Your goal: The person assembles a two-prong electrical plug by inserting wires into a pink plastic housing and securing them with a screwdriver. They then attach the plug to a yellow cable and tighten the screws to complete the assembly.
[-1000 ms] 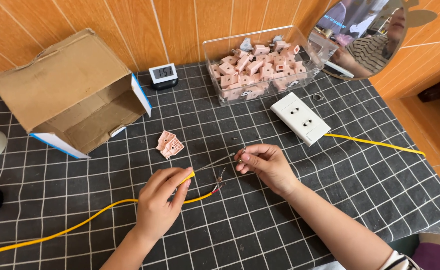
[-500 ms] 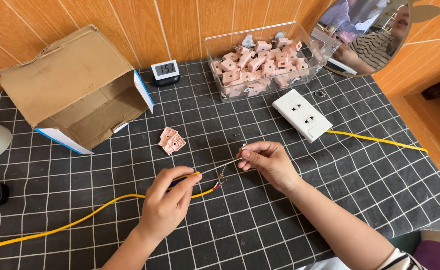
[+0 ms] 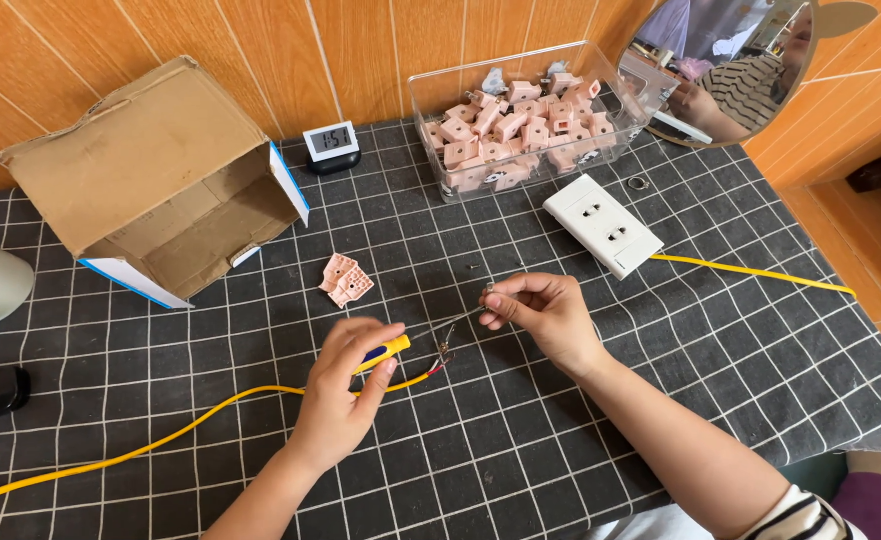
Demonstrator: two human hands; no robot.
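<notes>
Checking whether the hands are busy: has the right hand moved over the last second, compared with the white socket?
No real move: the right hand stays just below and left of the white socket, pinching a thin wire.

There is one view only, from a camera on the person's head, looking steeply down and forward across the table (image 3: 581, 450) toward the wood wall (image 3: 361, 50). It sits close: both forearms enter from the bottom edge, and the left hand (image 3: 346, 385) and right hand (image 3: 546, 315) lie near the centre. The frame reaches from a box (image 3: 151, 170) at left to a mirror (image 3: 731, 60) at top right.
</notes>
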